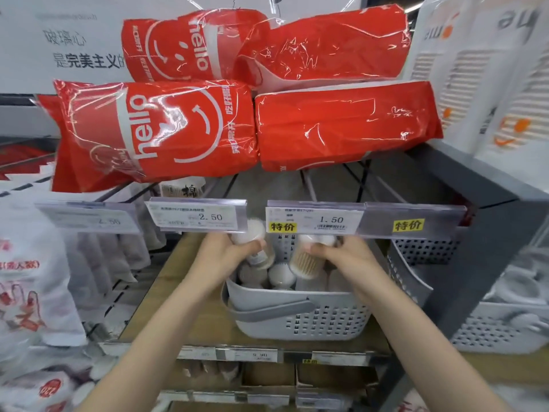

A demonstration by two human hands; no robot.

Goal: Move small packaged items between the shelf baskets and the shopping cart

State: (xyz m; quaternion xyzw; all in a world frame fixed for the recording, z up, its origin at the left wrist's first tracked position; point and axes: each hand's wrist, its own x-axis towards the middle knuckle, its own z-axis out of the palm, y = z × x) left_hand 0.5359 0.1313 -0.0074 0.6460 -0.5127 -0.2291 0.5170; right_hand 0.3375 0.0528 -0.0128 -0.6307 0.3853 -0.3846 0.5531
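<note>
Both hands reach into the grey perforated basket (300,319) that sits on the wooden shelf (178,281), just below the price-tag rail (315,220). The left hand (221,252) has its grip clamped round a small white tub of cotton swabs (252,242), lifted at about eleven o'clock from the basket's middle, its top partly hidden behind the rail. The right hand (344,254) grips a clear tub of wooden sticks (306,260), tilted, at about one o'clock from the basket's middle and just above the other tubs. More white-lidded tubs (280,276) stand packed inside the basket, so plenty of stock lies there. No shopping cart shows anywhere in view, so I cannot tell whether these two tubs are coming out for the cart or going back in. Judging by how both are held above the rest, each hand is in the middle of one transfer, and the greater part of the job seems left. Red wrapped packs (154,129) lie stacked on the shelf above, at twelve o'clock.
</note>
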